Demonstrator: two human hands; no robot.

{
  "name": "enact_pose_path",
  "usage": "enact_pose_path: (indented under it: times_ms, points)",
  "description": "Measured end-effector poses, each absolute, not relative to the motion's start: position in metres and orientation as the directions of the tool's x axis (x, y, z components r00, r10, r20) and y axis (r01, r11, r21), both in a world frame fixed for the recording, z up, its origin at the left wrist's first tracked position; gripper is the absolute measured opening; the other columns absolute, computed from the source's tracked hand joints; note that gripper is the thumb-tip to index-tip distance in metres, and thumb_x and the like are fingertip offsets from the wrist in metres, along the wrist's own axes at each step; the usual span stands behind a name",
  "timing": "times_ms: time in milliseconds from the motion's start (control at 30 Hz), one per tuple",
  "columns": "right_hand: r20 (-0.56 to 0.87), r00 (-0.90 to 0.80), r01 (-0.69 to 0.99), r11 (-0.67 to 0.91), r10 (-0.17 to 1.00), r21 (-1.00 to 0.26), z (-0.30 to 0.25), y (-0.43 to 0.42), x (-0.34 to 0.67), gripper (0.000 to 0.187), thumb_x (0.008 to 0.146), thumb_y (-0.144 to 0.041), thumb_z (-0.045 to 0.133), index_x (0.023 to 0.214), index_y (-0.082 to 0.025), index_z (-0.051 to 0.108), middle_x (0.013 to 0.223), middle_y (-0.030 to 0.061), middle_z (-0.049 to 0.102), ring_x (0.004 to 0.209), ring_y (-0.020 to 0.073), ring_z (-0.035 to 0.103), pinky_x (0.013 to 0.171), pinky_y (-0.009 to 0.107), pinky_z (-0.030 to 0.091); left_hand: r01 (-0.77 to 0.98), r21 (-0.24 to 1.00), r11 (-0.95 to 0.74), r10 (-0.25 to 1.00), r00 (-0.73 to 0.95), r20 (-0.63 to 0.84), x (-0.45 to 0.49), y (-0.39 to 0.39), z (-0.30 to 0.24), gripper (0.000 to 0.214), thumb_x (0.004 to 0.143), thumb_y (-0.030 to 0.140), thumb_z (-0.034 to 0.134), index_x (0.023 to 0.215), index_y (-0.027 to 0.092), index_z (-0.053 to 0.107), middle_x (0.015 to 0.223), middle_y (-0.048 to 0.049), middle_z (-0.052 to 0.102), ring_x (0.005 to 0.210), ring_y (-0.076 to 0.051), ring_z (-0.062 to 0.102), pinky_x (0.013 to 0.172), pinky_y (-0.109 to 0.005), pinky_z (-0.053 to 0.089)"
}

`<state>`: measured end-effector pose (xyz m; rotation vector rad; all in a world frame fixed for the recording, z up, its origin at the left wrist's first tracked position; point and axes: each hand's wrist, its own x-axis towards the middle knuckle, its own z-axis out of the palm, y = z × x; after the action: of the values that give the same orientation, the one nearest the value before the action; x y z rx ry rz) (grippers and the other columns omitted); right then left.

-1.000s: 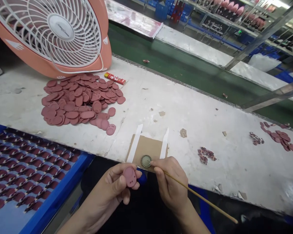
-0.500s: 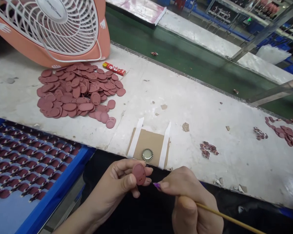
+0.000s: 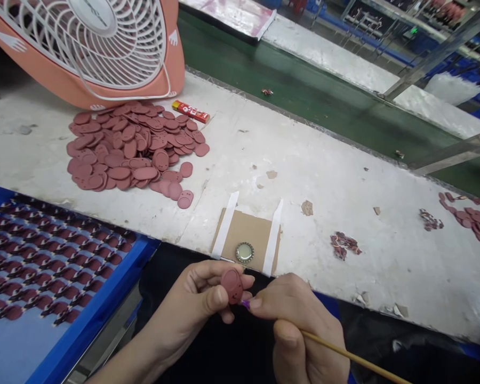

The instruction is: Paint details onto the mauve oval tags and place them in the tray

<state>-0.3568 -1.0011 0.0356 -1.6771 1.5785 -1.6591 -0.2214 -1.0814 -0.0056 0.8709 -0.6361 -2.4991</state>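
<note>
My left hand [image 3: 192,301] is closed, its thumb and fingers pinching an oval dusty-red disc [image 3: 232,286]. My right hand [image 3: 300,325] is closed around a thin wooden stick [image 3: 352,357], whose purple tip [image 3: 246,304] sits just below the disc; I cannot tell whether they touch. Just ahead, a metal bottle cap [image 3: 245,253] lies on a cardboard square [image 3: 244,234] held to the white workbench [image 3: 304,213] by two white tape strips [image 3: 229,226]. To the left, a blue tray [image 3: 92,293] holds rows of dark red pieces. Farther along the bench lie a heap of oval discs [image 3: 132,146], small scrap clusters [image 3: 344,245], a red-and-yellow box [image 3: 191,111] and a coral-orange fan [image 3: 84,53].
</note>
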Motion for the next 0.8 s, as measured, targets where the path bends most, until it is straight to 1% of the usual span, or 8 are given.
enact_pose_path:
  times_ms: [233, 300, 400, 500, 600, 667, 733, 800]
  points:
    - [0.519, -0.310, -0.462, -0.351, -0.797, -0.815, 0.021, -0.996, -0.363, 0.025, 0.105, -0.022, 0.040, 0.106, -0.014, 0.064, 0.085, 0.0066, 0.068, 0.073, 0.0161, 0.063, 0.062, 0.030, 0.052, 0.237, 0.542, -0.806, -0.526, -0.705, -0.476, -0.219, -1.084, -0.008, 0.026, 0.065, 0.038, 0.088, 0.088, 0.026, 0.082, 0.087, -0.0043, 0.082, 0.068, -0.013, 0.072, 0.054, -0.014, 0.052]
    - [0.511, -0.322, -0.535, -0.293, -0.797, -0.793, 0.013, -0.997, -0.370, 0.023, 0.104, -0.019, 0.041, 0.105, -0.015, 0.064, 0.086, 0.0059, 0.067, 0.076, 0.0164, 0.063, 0.064, 0.031, 0.051, 0.248, 0.552, -0.796, -0.547, -0.685, -0.481, -0.217, -1.086, -0.011, 0.026, 0.067, 0.037, 0.088, 0.089, 0.026, 0.082, 0.088, -0.0043, 0.082, 0.071, -0.013, 0.073, 0.053, -0.012, 0.052]
    - [0.474, -0.293, -0.669, -0.177, -0.830, -0.722, 0.001, -1.002, -0.379, 0.019, 0.099, -0.012, 0.046, 0.104, -0.017, 0.063, 0.088, 0.0042, 0.067, 0.079, 0.0160, 0.062, 0.069, 0.030, 0.049, 0.256, 0.569, -0.781, -0.573, -0.657, -0.490, -0.213, -1.089, -0.017, 0.024, 0.069, 0.036, 0.086, 0.091, 0.025, 0.081, 0.093, -0.0052, 0.082, 0.076, -0.014, 0.074, 0.054, -0.012, 0.053]
    - [0.465, -0.252, -0.710, -0.165, -0.848, -0.685, -0.009, -1.009, -0.384, 0.018, 0.096, -0.009, 0.050, 0.103, -0.017, 0.064, 0.088, 0.0037, 0.068, 0.079, 0.0163, 0.061, 0.071, 0.031, 0.047, 0.257, 0.570, -0.780, -0.579, -0.644, -0.501, -0.211, -1.091, -0.020, 0.024, 0.071, 0.035, 0.085, 0.093, 0.027, 0.081, 0.095, -0.0042, 0.082, 0.077, -0.014, 0.075, 0.054, -0.012, 0.054]
    - [0.452, -0.237, -0.706, -0.167, -0.860, -0.688, -0.010, -1.011, -0.383, 0.018, 0.096, -0.009, 0.050, 0.102, -0.018, 0.064, 0.088, 0.0030, 0.068, 0.079, 0.0163, 0.060, 0.071, 0.031, 0.047, 0.265, 0.575, -0.774, -0.587, -0.641, -0.494, -0.210, -1.092, -0.019, 0.024, 0.071, 0.036, 0.085, 0.093, 0.027, 0.081, 0.093, -0.0035, 0.082, 0.076, -0.014, 0.075, 0.054, -0.011, 0.054]
    - [0.447, -0.264, -0.687, -0.159, -0.854, -0.709, -0.004, -1.008, -0.380, 0.019, 0.097, -0.009, 0.048, 0.103, -0.018, 0.064, 0.088, 0.0031, 0.067, 0.080, 0.0158, 0.061, 0.071, 0.030, 0.048, 0.262, 0.581, -0.771, -0.586, -0.649, -0.485, -0.211, -1.092, -0.017, 0.024, 0.071, 0.036, 0.085, 0.092, 0.026, 0.081, 0.093, -0.0038, 0.082, 0.076, -0.014, 0.075, 0.054, -0.011, 0.054]
    - [0.452, -0.310, -0.627, -0.177, -0.837, -0.758, 0.004, -1.004, -0.377, 0.021, 0.099, -0.011, 0.045, 0.104, -0.017, 0.064, 0.088, 0.0039, 0.067, 0.080, 0.0159, 0.062, 0.069, 0.031, 0.049, 0.256, 0.584, -0.770, -0.583, -0.655, -0.481, -0.212, -1.092, -0.016, 0.024, 0.070, 0.036, 0.086, 0.092, 0.026, 0.081, 0.093, -0.0045, 0.082, 0.076, -0.014, 0.074, 0.054, -0.012, 0.053]
    - [0.460, -0.333, -0.544, -0.231, -0.823, -0.807, 0.012, -0.999, -0.373, 0.023, 0.101, -0.014, 0.042, 0.104, -0.016, 0.065, 0.087, 0.0050, 0.066, 0.079, 0.0170, 0.062, 0.068, 0.032, 0.049, 0.252, 0.583, -0.772, -0.580, -0.655, -0.485, -0.214, -1.091, -0.014, 0.025, 0.069, 0.036, 0.087, 0.090, 0.025, 0.082, 0.092, -0.0054, 0.082, 0.074, -0.015, 0.074, 0.054, -0.013, 0.053]
